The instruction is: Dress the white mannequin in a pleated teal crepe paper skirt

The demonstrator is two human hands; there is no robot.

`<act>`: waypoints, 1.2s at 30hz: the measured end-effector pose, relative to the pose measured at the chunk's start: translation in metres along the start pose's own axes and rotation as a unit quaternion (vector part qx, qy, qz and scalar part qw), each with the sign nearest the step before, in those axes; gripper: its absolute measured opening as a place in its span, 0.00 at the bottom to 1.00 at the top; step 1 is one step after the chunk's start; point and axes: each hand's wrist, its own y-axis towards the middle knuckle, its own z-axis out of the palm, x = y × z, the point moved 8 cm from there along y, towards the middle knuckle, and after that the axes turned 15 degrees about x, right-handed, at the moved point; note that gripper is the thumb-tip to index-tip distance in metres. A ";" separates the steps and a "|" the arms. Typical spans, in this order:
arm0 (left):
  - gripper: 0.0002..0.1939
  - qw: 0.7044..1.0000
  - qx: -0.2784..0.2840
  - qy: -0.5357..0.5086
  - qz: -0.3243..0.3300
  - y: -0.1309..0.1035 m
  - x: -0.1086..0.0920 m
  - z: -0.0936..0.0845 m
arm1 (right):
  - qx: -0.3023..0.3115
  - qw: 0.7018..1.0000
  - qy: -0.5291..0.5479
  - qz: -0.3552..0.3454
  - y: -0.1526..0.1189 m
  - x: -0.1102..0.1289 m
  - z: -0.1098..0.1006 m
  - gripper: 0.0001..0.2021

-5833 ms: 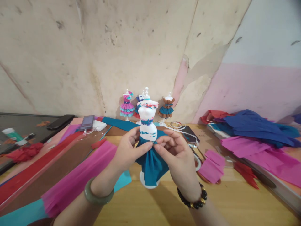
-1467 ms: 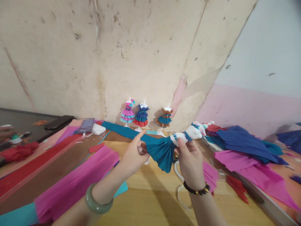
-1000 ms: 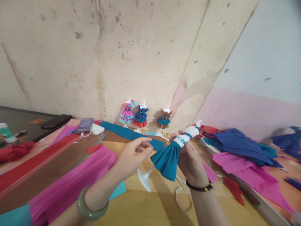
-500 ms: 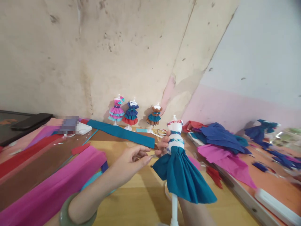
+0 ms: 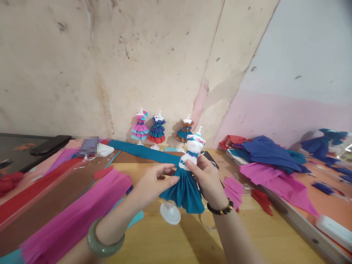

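Note:
My right hand (image 5: 210,179) is closed around the waist of a small white dress-form mannequin (image 5: 195,146), thumb on its front. The form tilts, and its round white base (image 5: 170,213) shows below. A gathered teal paper skirt (image 5: 183,194) hangs from the waist, with teal and reddish scraps stuck on the bust. On the skirt's left side is my left hand (image 5: 158,183), its thumb and fingers apart, the thumb tip over the skirt's edge. Whether it touches the paper, I cannot tell. A long teal paper strip (image 5: 137,149) lies behind the hands.
Three small dressed mannequins (image 5: 157,129) stand by the wall. Magenta paper (image 5: 82,212) and brown paper (image 5: 57,200) cover the left side. Blue paper (image 5: 266,154) is heaped at right, with a white stick-like tool (image 5: 334,229) on the orange surface (image 5: 310,198).
The mannequin has turned and moved left, tilting so its base comes into view. My right hand, mostly behind it before, now shows at its right side. My left hand is closer to the skirt.

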 end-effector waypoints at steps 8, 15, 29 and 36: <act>0.17 0.998 0.013 0.042 0.035 0.000 -0.004 0.000 | -0.016 1.000 -0.007 -0.011 -0.001 0.009 0.003 0.14; 0.10 0.972 -0.042 0.206 0.106 -0.012 -0.034 0.003 | -0.021 0.998 -0.045 -0.024 -0.004 0.011 0.006 0.13; 0.12 0.909 -0.123 0.349 0.191 -0.026 -0.053 0.009 | -0.088 0.982 -0.145 -0.077 -0.018 0.018 0.028 0.13; 0.15 0.851 -0.136 0.472 0.185 -0.031 -0.054 0.025 | -0.130 0.974 -0.172 -0.070 -0.023 0.013 0.031 0.15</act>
